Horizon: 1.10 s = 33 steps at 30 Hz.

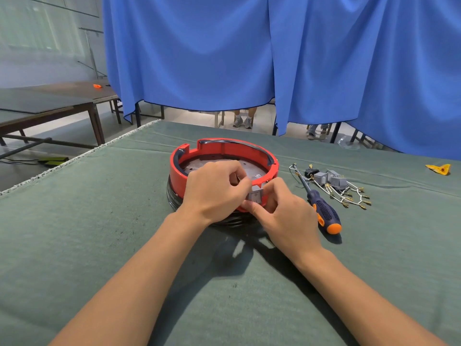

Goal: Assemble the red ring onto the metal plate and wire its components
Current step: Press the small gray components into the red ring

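The red ring (214, 148) sits on a round metal plate (219, 163) atop a black base, mid-table. A small grey rocker switch (255, 197) is at the ring's near wall. My left hand (214, 188) curls over the near rim and pinches the switch from the left. My right hand (282, 208) pinches it from the right and below with thumb and fingers. The near part of the ring is hidden behind both hands.
Right of the ring lie a blue-and-orange screwdriver (323, 211), grey switch parts (331, 178) and white wires with brass terminals (349, 196). A yellow scrap (439, 169) is at the far right. Green cloth (99, 221) covers the table; a blue curtain (249, 58) hangs behind.
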Each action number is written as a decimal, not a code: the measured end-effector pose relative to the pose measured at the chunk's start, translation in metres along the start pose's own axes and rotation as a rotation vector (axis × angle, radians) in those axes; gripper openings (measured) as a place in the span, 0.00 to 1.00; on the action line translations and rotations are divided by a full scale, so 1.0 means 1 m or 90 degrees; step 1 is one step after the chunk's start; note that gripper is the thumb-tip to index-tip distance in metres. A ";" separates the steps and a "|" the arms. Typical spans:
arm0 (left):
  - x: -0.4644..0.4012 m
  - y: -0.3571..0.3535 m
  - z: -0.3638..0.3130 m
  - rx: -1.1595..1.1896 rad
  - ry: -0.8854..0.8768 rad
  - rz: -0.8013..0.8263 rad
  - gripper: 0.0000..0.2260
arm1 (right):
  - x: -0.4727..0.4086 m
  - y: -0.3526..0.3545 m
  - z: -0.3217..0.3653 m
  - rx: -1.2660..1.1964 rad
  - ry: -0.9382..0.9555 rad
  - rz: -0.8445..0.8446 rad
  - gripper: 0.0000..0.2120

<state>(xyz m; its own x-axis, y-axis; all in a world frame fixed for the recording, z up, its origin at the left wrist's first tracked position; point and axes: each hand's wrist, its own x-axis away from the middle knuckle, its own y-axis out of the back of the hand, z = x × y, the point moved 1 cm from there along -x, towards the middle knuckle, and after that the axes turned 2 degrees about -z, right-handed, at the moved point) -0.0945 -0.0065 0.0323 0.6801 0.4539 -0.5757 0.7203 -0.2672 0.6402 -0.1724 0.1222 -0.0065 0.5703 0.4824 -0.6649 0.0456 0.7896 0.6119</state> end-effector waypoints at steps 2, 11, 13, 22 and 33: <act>0.000 0.003 0.001 -0.003 -0.022 0.055 0.13 | -0.001 0.001 -0.002 0.001 -0.033 0.012 0.19; -0.005 0.003 0.005 -0.008 -0.015 0.077 0.12 | -0.019 0.026 -0.004 0.016 0.085 -0.042 0.26; -0.006 0.004 0.007 0.003 -0.014 0.085 0.11 | -0.029 0.035 -0.006 -0.021 0.095 -0.049 0.22; -0.013 0.015 0.021 0.112 0.000 0.154 0.09 | -0.054 0.013 -0.001 -0.181 -0.014 0.230 0.06; -0.017 0.023 0.029 0.182 0.026 0.179 0.04 | -0.057 -0.001 -0.008 -0.245 -0.042 0.217 0.10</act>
<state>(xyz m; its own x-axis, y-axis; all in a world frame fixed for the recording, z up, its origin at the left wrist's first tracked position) -0.0859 -0.0447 0.0418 0.8546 0.3606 -0.3738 0.5192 -0.6095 0.5991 -0.2115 0.0966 0.0276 0.5507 0.7217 -0.4193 -0.4494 0.6797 0.5797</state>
